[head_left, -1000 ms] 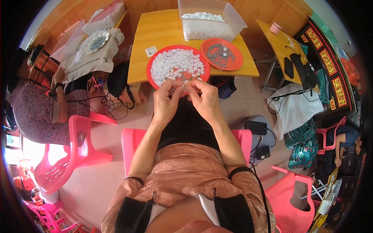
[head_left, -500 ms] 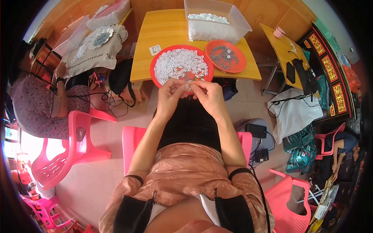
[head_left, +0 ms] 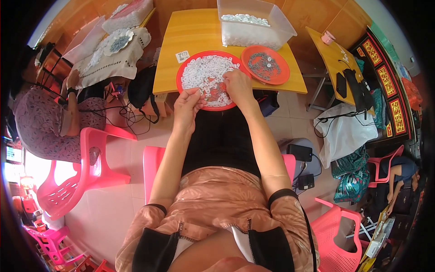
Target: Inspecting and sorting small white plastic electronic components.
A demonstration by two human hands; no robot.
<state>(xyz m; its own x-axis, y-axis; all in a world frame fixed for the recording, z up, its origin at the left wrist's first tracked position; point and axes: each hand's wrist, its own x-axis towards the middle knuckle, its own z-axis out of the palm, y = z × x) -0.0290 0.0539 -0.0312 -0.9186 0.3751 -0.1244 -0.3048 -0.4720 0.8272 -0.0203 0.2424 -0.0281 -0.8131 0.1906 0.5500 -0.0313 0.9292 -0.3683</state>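
A round red tray [head_left: 180, 77] full of small white plastic pieces [head_left: 209, 69] lies at the near edge of the yellow table [head_left: 188, 31]. At the tray's near left rim, my left hand [head_left: 186, 109] is closed in a pinch; what it holds is too small to make out. Over the tray's right side, my right hand [head_left: 239, 89] reaches down, its bent fingertips together among the white pieces. Whether it grips one of them is hidden. Beside the tray, an orange-red plate [head_left: 282, 68] carries small grey metal-looking parts [head_left: 263, 67] and a white round piece.
A clear plastic bin [head_left: 253, 38] of white pieces stands at the back of the table. A small white card [head_left: 182, 56] lies left of the tray. A pink chair [head_left: 86, 167] and a seated person [head_left: 56, 122] are at left. A side table [head_left: 333, 59] stands at right.
My hands were together at the tray's near rim, pinching a small whitish piece. They have parted: the right moved up and right over the tray, the left slightly down and left.
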